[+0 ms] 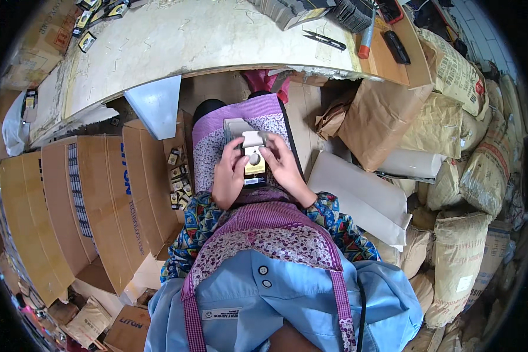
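Left hand (229, 176) and right hand (284, 170) held a card (254, 171) between their fingers (269, 156) over the lap (208, 141); snips (325, 40) lay toward the table's (217, 35) near edge.

A long, chipped, pale worktable (217, 38) stands over a light-coloured floor (302, 108).

The left hand (229, 177) points nearly to one o'clock, the right hand (284, 169) to eleven o'clock (both are bare), and the fingers (274, 141) are curled in a grip, with the thumbs (240, 168) leaning inward.
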Demonstrator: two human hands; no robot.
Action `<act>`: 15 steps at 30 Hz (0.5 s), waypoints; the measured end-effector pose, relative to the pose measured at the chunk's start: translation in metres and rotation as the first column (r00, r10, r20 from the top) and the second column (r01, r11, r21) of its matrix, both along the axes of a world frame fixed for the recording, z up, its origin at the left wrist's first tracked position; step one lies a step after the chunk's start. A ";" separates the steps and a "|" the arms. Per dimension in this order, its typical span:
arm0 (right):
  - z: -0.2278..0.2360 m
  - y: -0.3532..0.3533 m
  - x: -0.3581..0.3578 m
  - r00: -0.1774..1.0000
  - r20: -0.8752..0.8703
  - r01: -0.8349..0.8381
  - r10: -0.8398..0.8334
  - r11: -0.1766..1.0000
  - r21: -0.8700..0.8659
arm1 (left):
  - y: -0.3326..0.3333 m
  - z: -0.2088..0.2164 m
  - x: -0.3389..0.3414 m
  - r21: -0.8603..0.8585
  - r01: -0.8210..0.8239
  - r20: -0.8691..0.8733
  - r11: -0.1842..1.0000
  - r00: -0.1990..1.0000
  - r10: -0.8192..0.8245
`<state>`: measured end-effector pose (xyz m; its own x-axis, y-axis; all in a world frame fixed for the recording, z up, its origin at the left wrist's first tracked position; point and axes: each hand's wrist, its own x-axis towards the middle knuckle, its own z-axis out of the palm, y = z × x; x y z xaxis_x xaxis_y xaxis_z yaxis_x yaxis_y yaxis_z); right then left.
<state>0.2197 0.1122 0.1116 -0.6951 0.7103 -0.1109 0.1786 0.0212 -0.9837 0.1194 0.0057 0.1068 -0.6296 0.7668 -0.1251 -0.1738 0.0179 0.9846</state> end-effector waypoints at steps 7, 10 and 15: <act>-0.001 0.009 0.004 0.992 -0.067 -0.107 0.109 0.994 0.038 | -0.004 -0.014 -0.005 -0.003 0.117 -0.099 0.993 0.988 -0.116; -0.001 0.009 0.003 0.997 -0.070 0.023 -0.017 0.996 0.085 | -0.001 -0.006 -0.003 0.075 -0.001 0.032 0.997 0.999 -0.001; 0.002 0.015 -0.001 0.997 -0.069 0.013 -0.031 0.970 -0.242 | -0.004 -0.004 -0.001 0.012 0.037 -0.029 0.999 0.999 -0.036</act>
